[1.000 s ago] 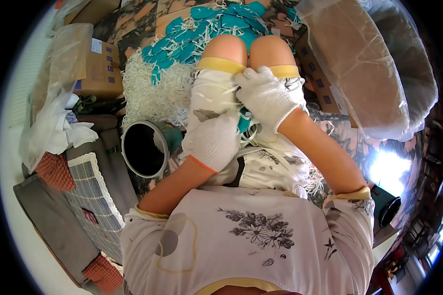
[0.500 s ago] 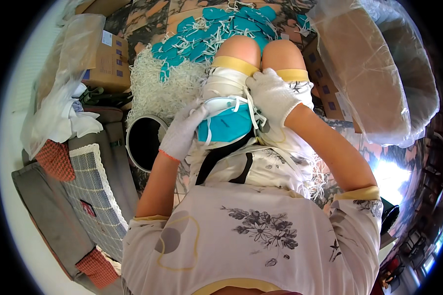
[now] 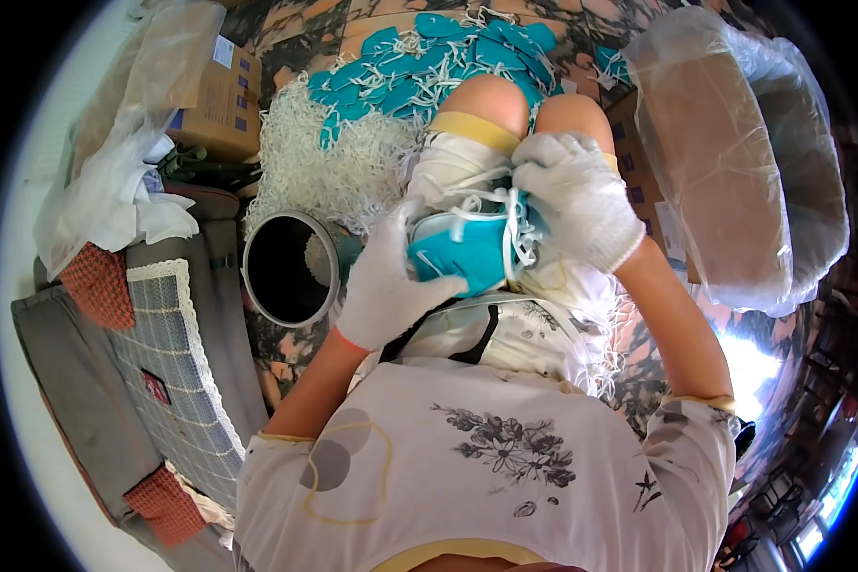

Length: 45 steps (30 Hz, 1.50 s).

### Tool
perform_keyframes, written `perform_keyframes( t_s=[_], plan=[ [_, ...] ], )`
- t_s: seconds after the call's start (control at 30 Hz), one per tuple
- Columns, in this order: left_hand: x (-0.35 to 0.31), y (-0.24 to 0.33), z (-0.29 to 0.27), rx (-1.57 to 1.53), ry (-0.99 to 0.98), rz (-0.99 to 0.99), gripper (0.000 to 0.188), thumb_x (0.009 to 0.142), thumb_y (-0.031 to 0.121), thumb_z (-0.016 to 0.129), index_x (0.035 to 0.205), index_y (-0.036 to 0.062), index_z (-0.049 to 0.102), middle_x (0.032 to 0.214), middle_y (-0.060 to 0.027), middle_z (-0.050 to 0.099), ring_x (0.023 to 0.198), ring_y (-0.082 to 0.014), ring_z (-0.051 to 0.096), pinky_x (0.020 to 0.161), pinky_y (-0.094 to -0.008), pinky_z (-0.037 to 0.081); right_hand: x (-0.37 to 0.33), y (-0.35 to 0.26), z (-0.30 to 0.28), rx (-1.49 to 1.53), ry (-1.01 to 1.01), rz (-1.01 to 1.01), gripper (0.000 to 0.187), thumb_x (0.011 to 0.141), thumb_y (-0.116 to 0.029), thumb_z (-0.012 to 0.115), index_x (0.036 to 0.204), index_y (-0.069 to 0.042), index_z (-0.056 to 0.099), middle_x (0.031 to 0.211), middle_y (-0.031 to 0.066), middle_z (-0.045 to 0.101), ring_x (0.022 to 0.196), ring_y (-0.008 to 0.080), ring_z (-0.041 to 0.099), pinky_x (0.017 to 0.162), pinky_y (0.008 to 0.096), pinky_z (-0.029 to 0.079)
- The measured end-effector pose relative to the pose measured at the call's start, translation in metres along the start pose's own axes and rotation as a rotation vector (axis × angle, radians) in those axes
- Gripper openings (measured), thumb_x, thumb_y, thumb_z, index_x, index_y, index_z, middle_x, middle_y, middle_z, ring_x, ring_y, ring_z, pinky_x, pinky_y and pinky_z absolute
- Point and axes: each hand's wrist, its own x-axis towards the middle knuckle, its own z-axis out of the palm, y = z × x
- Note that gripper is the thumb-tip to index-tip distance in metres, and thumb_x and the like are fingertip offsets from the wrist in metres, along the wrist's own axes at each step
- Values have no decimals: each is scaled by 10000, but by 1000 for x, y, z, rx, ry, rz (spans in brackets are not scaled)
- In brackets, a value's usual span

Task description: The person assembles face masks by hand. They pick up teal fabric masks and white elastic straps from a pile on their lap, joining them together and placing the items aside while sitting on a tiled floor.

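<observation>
A teal face mask [image 3: 469, 253] with a white inner side lies over my lap. My left hand [image 3: 379, 281], in a white knit glove, grips the mask's left side, its thumb pressed on the teal face. White elastic straps [image 3: 519, 227] bunch along the right side of the mask. My right hand [image 3: 580, 195], gloved too, is curled closed over the straps at the far right edge of the mask; its fingertips are partly hidden. A black strip [image 3: 476, 336] crosses the clothing just below.
Beyond my knees, a pile of teal masks [image 3: 429, 67] spreads over the tiled floor. Loose white straps [image 3: 329, 157] heap left of my legs, beside a dark bucket [image 3: 286, 272]. Boxes [image 3: 221, 110] stand left; a plastic-lined carton [image 3: 725, 162] stands right. A grey sofa [image 3: 86, 410] flanks me.
Both hands and the mask have shifted right. My left thumb has come over the mask's teal face. The right hand has moved with the straps, which now bunch along the mask's right side.
</observation>
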Motion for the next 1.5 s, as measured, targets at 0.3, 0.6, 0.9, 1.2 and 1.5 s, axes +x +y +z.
perform_keyframes(
  t_s=[0.3,0.6,0.9,1.2,1.5],
  plan=[
    [22,3,-28,-723,-317,-321,412,753,50,658,1158,-20,634,999,-48,663,858,-138,610,761,-309,502,-12,16,-52,756,206,630,316,835,-106,652,1139,-21,652,879,89,669,793,134,621,731,289,517],
    [23,-10,-35,-632,-384,-259,323,956,278,548,1083,-15,591,1057,-105,632,858,-171,626,832,-316,500,-15,19,-48,1031,253,662,142,819,-115,678,870,-7,601,782,-6,569,720,67,507,651,248,461],
    [36,-8,-9,-1420,-30,-129,618,1015,533,372,1404,52,378,1566,-196,298,1421,-332,344,1134,-458,348,-39,11,-12,1300,495,736,108,877,-73,614,975,-44,578,915,5,582,855,83,513,817,249,434],
    [37,-12,5,-1322,-122,-375,416,1040,416,455,1304,96,485,1289,-88,537,1163,-278,555,976,-426,443,-49,-11,4,1571,614,713,125,876,-2,573,980,-60,535,945,32,590,882,109,545,841,280,453],
    [49,4,-28,-676,-34,-359,463,1016,397,510,1229,-11,560,960,-66,624,793,-156,625,754,-280,529,-62,-23,-23,656,170,804,301,764,26,679,1044,-38,590,1016,130,632,983,245,630,858,350,503]
  ],
)
